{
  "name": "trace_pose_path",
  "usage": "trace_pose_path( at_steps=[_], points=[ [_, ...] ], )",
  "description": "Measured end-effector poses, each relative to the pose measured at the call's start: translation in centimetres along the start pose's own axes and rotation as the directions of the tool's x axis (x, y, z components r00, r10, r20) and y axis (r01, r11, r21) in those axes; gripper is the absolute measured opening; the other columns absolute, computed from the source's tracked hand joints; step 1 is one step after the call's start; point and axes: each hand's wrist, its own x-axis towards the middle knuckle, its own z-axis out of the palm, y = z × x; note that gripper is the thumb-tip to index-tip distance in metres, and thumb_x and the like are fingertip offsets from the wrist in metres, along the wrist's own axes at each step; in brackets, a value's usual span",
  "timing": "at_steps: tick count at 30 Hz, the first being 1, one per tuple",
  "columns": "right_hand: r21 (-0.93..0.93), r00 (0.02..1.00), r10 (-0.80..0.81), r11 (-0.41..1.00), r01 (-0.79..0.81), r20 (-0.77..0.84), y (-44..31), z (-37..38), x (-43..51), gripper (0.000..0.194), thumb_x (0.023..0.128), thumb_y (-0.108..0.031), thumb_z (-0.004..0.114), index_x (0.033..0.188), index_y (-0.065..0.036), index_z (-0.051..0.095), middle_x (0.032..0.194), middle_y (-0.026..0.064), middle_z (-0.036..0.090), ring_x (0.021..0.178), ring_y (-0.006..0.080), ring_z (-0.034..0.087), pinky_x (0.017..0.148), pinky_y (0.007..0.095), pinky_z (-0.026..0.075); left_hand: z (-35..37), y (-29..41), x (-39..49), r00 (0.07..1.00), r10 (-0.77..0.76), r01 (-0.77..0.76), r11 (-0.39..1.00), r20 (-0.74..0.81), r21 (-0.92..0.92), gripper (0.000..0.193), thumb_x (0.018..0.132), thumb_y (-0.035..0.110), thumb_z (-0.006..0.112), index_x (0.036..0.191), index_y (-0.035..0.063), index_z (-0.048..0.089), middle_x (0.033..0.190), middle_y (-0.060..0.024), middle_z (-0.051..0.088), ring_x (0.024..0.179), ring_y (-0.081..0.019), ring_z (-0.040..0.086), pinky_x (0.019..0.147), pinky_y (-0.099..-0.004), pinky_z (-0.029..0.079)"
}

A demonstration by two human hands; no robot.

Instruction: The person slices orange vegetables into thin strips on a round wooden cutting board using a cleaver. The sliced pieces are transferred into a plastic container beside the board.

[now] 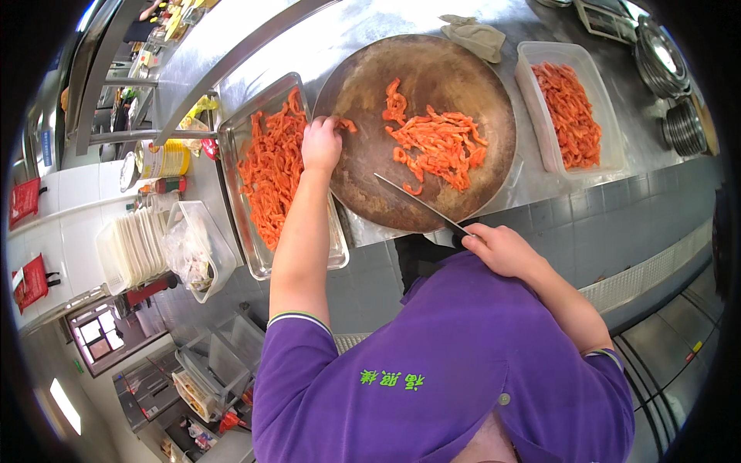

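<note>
My left hand (322, 144) is at the left edge of a round wooden chopping board (359, 191), its fingers on a small orange-red meat strip (347, 125). Whether the fingers grip the strip is hard to tell. My right hand (502, 250) holds a knife (422, 204) by its dark handle at the board's near edge, the blade pointing up and left over the wood. A pile of orange-red meat strips (443, 144) lies right of the board's middle. Left of the board, a metal tray (338, 243) holds many similar strips. To the right, a translucent plastic tub (529, 107) holds more.
A folded cloth (476, 38) lies behind the board. Stacked metal dishes (660, 58) stand at the far right. Metal shelf rails (231, 58) rise at the upper left. Farther left are a large tin (165, 160) and a plastic bin (219, 254) holding bags.
</note>
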Motion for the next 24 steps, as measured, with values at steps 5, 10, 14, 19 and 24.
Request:
trace_pose_path(
  at_steps=[5, 10, 14, 19, 24],
  points=[
    [0.131, 0.991, 0.132, 0.983, -0.127, -0.031, 0.4, -1.3, 1.1, 0.04, 0.106, -0.042, 0.056, 0.122, -0.007, 0.07, 0.093, 0.019, 0.075, 0.086, 0.0384, 0.072, 0.081, 0.0468, 0.056, 0.5, 1.7, -2.6, 0.989, 0.14, -0.141, 0.989, -0.042, -0.033, 0.022, 0.086, 0.007, 0.067, 0.108, 0.0091, 0.07, 0.114, -0.0132, 0.069, 0.108, -0.037, 0.063, 0.097, -0.0457, 0.053],
    [0.322, 0.965, 0.259, 0.918, -0.23, -0.047, 2.2, -3.2, 0.8, 0.043, 0.108, -0.041, 0.056, 0.129, -0.005, 0.065, 0.069, 0.0054, 0.061, 0.053, 0.0158, 0.06, 0.053, 0.0337, 0.05, -0.3, 3.9, -4.0, 0.996, 0.081, -0.083, 0.99, -0.025, -0.11, 0.025, 0.083, 0.003, 0.065, 0.106, 0.0088, 0.07, 0.105, -0.0112, 0.072, 0.108, -0.0353, 0.063, 0.099, -0.0449, 0.051],
    [0.315, 0.965, 0.26, 0.918, -0.24, -0.023, 2.1, -3.7, 0.8, 0.042, 0.108, -0.04, 0.055, 0.125, -0.003, 0.065, 0.068, 0.0049, 0.06, 0.052, 0.0148, 0.059, 0.053, 0.0329, 0.049, -1.2, 8.0, -6.2, 0.962, 0.273, -0.273, 0.942, -0.026, -0.194, 0.023, 0.078, 0.003, 0.069, 0.1, 0.01, 0.072, 0.103, -0.0096, 0.07, 0.107, -0.0344, 0.064, 0.098, -0.0464, 0.051],
    [0.358, 0.973, 0.227, 0.913, -0.199, -0.038, 2.8, -3.2, 0.9, 0.041, 0.108, -0.039, 0.056, 0.123, -0.002, 0.065, 0.068, 0.0045, 0.06, 0.052, 0.0142, 0.058, 0.053, 0.0326, 0.049, -1.2, 12.9, -11.0, 0.914, 0.398, -0.405, 0.889, -0.077, -0.212, 0.029, 0.079, 0.002, 0.073, 0.106, 0.011, 0.073, 0.111, -0.009, 0.07, 0.11, -0.0332, 0.066, 0.093, -0.0448, 0.055],
    [0.3, 0.98, 0.199, 0.936, -0.182, -0.029, 2.0, -3.4, 0.7, 0.043, 0.108, -0.039, 0.056, 0.129, -0.002, 0.064, 0.071, 0.0066, 0.062, 0.056, 0.0163, 0.061, 0.056, 0.0336, 0.051, 0.9, 12.6, -12.1, 0.955, 0.235, -0.281, 0.915, -0.182, -0.291, 0.026, 0.082, 0.003, 0.076, 0.108, 0.0087, 0.072, 0.117, -0.0107, 0.069, 0.111, -0.034, 0.067, 0.094, -0.046, 0.056]
  ],
)
